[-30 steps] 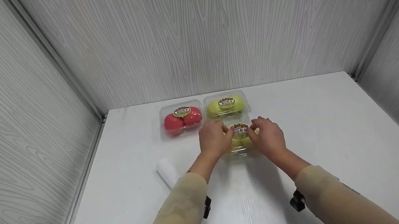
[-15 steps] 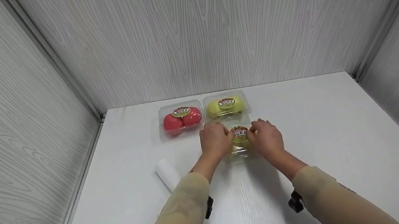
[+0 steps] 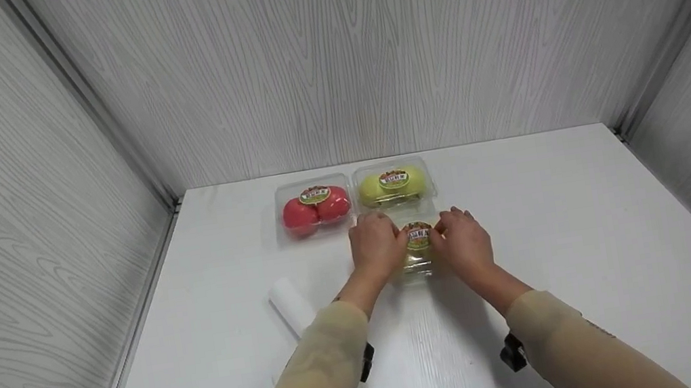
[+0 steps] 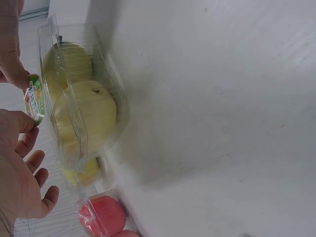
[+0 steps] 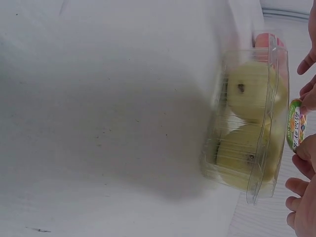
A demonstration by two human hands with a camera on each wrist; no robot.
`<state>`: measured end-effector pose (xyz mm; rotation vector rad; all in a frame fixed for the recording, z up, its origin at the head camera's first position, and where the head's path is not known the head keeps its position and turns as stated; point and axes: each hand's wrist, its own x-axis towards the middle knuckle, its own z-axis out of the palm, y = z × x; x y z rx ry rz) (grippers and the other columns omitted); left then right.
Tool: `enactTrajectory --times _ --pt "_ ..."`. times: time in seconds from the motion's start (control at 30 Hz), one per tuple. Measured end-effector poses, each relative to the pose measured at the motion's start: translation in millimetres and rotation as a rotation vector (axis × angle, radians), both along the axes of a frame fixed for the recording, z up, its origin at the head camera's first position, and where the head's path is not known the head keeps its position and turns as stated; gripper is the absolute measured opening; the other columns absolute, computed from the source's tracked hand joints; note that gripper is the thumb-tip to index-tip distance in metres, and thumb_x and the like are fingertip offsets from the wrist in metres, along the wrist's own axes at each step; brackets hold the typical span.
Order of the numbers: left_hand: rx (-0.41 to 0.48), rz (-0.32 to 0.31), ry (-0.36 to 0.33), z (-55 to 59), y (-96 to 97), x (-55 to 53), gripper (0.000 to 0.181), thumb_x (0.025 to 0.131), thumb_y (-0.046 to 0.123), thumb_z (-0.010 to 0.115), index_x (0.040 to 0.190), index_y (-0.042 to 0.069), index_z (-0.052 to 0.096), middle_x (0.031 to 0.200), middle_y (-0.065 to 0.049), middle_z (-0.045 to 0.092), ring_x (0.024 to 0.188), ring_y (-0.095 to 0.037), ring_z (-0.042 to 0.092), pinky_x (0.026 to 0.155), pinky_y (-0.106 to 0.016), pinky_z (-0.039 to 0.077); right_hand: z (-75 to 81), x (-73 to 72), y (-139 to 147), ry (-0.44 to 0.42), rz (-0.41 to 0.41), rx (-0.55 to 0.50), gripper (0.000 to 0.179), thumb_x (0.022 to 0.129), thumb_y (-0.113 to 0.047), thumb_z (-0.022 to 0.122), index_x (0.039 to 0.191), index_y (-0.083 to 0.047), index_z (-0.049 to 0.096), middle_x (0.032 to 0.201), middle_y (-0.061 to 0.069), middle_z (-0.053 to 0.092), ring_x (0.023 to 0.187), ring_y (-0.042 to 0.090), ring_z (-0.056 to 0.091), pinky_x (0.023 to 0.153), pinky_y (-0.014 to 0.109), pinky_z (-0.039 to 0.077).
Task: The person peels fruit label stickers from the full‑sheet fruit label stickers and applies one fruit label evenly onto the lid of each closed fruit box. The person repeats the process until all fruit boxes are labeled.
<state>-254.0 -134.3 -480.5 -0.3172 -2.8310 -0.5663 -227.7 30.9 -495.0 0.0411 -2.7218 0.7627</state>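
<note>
A small oval label sticker (image 3: pixel 419 236) with printed characters is stretched between both hands. My left hand (image 3: pixel 377 242) pinches its left edge between thumb and finger, and my right hand (image 3: pixel 464 239) pinches the opposite edge. Below it stands a clear plastic fruit box (image 5: pixel 261 126), lid down, with pale yellow-green fruits (image 4: pixel 89 111) inside. In the wrist views the sticker lies right by the lid's top; I cannot tell whether it touches. The other fingers of my left hand (image 4: pixel 19 168) are spread loosely, and those of my right hand (image 5: pixel 303 192) bend a little.
Behind are a labelled clear box of red fruits (image 3: pixel 316 206) and a labelled clear box of yellow-green fruits (image 3: pixel 393 185). A white roll (image 3: pixel 291 305) lies left of my left forearm. Grey wood-grain panels (image 3: pixel 366 54) enclose the white table (image 3: pixel 599 238).
Both hands and the sticker between them have shifted slightly toward me over the front box. The two rear boxes have stayed put.
</note>
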Motion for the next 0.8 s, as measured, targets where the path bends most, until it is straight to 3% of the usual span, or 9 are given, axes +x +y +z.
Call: enactTrajectory --times 0.4,0.8 --pt "0.049 0.005 0.012 -5.0 1.2 1.3 0.026 0.092 0.030 0.080 0.075 0.011 0.075 0.094 -0.004 0.070 0.099 -0.026 0.063 0.088 -0.044 0.049 -5.7 -1.4 -0.7 -0.002 0.006 0.018 0.022 0.095 -0.015 0.070 0.086 0.004 0.073 0.134 0.025 0.069 0.138 0.043 0.056 0.121 0.050 0.038" --pt "0.006 0.002 0.074 -9.8 1.5 -0.6 0.025 0.090 0.030 0.082 0.073 0.012 0.078 0.095 -0.002 0.074 0.098 -0.025 0.065 0.084 -0.044 0.050 -10.5 -2.2 -0.9 0.006 0.008 0.022 0.021 0.094 -0.015 0.069 0.086 0.004 0.073 0.135 0.024 0.068 0.139 0.042 0.056 0.120 0.051 0.039"
